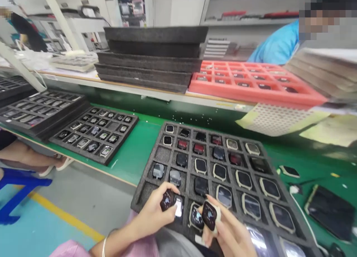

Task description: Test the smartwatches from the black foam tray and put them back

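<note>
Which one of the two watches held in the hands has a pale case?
The cream-cased watch in the right hand; its pale edge shows beside the dark screen, whereas the black watch in the left hand looks dark throughout.

Place: a factory workshop for watches, I'd say, with co-workers along the line.
My bench: a long green worktop under a raised shelf.
Trays: square watches fill the compartments of the dark foam tray before me; more foam trays are stacked above, beside a red one.
People: someone in blue across from me, someone in black farther left.
Floor: painted, with a yellow line.
</note>
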The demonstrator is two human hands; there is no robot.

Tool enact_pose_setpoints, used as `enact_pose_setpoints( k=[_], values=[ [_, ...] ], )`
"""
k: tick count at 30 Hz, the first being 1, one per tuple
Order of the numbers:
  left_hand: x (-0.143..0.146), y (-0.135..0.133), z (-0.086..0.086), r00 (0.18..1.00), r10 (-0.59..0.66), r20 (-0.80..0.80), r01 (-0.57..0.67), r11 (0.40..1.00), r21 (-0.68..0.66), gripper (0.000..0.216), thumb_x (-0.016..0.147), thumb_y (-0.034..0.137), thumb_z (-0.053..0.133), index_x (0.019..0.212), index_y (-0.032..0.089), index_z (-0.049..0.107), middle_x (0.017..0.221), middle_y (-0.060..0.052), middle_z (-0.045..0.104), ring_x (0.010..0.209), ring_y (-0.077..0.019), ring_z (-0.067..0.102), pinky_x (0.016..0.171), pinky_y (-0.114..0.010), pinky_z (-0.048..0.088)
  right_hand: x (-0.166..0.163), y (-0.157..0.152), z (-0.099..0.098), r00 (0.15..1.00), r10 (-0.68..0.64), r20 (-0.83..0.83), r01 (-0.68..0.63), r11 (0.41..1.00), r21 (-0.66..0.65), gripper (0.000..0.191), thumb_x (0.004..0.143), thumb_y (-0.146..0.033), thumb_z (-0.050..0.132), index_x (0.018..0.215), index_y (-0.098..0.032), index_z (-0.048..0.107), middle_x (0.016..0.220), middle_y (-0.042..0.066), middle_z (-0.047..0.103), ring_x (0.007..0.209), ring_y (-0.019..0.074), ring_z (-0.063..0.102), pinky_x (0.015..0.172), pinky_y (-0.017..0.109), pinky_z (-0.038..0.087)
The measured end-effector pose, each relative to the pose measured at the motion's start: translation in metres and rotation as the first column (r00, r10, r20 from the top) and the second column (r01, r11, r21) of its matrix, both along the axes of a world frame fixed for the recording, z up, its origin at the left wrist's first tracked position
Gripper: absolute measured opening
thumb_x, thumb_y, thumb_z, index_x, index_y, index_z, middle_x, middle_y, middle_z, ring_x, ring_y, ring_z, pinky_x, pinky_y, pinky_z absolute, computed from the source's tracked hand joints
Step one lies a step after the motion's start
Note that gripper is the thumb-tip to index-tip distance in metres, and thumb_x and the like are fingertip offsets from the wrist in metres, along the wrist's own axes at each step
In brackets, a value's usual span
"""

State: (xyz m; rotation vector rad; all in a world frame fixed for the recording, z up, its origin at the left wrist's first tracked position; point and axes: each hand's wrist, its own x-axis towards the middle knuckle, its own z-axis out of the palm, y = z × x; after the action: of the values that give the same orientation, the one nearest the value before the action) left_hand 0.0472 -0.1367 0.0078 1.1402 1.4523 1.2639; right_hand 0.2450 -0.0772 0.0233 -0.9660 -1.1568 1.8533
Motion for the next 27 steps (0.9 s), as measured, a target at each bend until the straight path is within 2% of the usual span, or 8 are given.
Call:
enact_pose_setpoints(
  k=[7,12,16,18,21,27],
  values=[
    [-0.0012,-0.0021,0.0040,0.994,-0.002,0.106,0.004,1.000,-0.019,0.047,0.078,0.011,0.057,0.123,0.021,0.047,0.089,0.000,0.051,0.073,-0.0123,0.049,0.068,-0.022,0.042,-0.0012,-0.0006,-0.0031,1.000,0.006,-0.025,-0.006,1.000,0.005,0.042,0.086,-0.036,0.064,0.125,-0.021,0.059,0.072,0.005,0.070,0.052,0.0180,0.060,0.053,0.032,0.051],
    [-0.0006,-0.0023,0.0047,0.979,-0.054,0.197,0.056,0.998,0.000,0.060,0.079,0.012,0.062,0.133,0.022,0.040,0.097,-0.003,0.053,0.079,-0.0137,0.053,0.073,-0.025,0.047,-0.0021,0.0001,-0.0020,0.999,0.002,-0.049,-0.003,1.000,-0.020,0.041,0.088,-0.033,0.061,0.127,-0.021,0.056,0.099,0.011,0.070,0.054,0.0172,0.062,0.050,0.032,0.051],
    [-0.0022,-0.0020,0.0039,0.928,-0.103,0.359,0.107,0.994,0.010,0.057,0.084,0.017,0.059,0.136,0.023,0.035,0.099,-0.005,0.053,0.074,-0.0127,0.053,0.067,-0.025,0.052,-0.0021,0.0018,-0.0020,0.997,0.029,-0.076,-0.036,0.995,-0.088,0.041,0.092,-0.032,0.055,0.131,-0.021,0.050,0.107,0.014,0.068,0.056,0.0174,0.063,0.047,0.031,0.051],
    [-0.0035,-0.0017,0.0037,0.901,-0.135,0.412,0.131,0.991,0.038,0.054,0.087,0.020,0.056,0.136,0.023,0.034,0.100,-0.005,0.054,0.079,-0.0147,0.055,0.068,-0.027,0.054,-0.0025,0.0024,-0.0019,0.996,0.041,-0.075,-0.049,0.994,-0.102,0.038,0.092,-0.031,0.054,0.129,-0.021,0.050,0.107,0.014,0.068,0.056,0.0167,0.063,0.047,0.030,0.051],
    [-0.0054,-0.0011,0.0042,0.883,-0.169,0.438,0.156,0.986,0.066,0.047,0.091,0.023,0.052,0.135,0.023,0.036,0.109,-0.008,0.054,0.089,-0.0180,0.058,0.071,-0.028,0.055,-0.0038,0.0035,-0.0016,0.996,0.063,-0.068,-0.069,0.993,-0.093,0.035,0.092,-0.031,0.054,0.126,-0.022,0.052,0.109,0.014,0.067,0.055,0.0151,0.063,0.046,0.028,0.051],
    [-0.0063,-0.0012,0.0049,0.886,-0.182,0.427,0.178,0.983,0.050,0.046,0.092,0.025,0.050,0.136,0.024,0.035,0.110,-0.008,0.054,0.091,-0.0194,0.059,0.072,-0.031,0.056,-0.0048,0.0055,-0.0018,0.996,0.078,-0.045,-0.081,0.994,-0.075,0.040,0.091,-0.038,0.055,0.127,-0.021,0.049,0.115,0.017,0.064,0.056,0.0166,0.064,0.042,0.028,0.050]
  ],
)
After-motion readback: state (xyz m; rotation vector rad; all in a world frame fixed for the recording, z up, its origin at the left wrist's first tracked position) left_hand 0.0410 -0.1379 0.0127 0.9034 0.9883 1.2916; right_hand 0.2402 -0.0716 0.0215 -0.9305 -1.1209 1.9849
